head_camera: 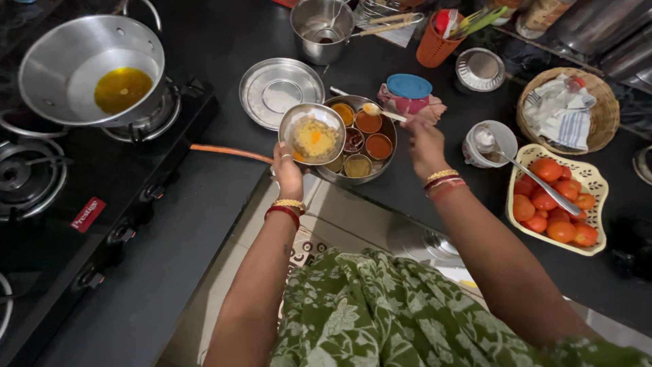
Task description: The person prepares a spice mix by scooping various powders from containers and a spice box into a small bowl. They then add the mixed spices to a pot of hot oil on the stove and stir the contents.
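Now, near the middle of the frame, the left hand (288, 173) grips the rim of a small steel bowl (312, 134) — fingers curled under it, thumb at the edge — and holds it up over the near-left side of a round steel spice box (360, 139). The bowl carries a pale yellow heap with a brighter orange patch on top. Just to the right, the right hand (422, 139) pinches the handle of a small spoon (380, 111), whose bowl sits over the far part of the spice box, above the little cups of orange, red, brown and greenish powders.

The spice box rests on the dark desk (224, 47). Behind it, towards upper centre, lies a flat steel lid (280, 92), and beyond that stands a steel pot (322, 28). In the upper left of the frame a steel wok (81, 64) sits on a burner of the black gas stove (68, 197), with a pool of yellow oil at its bottom.

Right of the hands — a small white container (490, 141) with a long spoon leaning out of it, then a cream basket of tomatoes (558, 200) at the right edge. Above that, a woven basket (598, 112) holds folded cloths. An orange cup of utensils (435, 44) stands at the top centre, a blue-lidded jar (409, 92) just below it.
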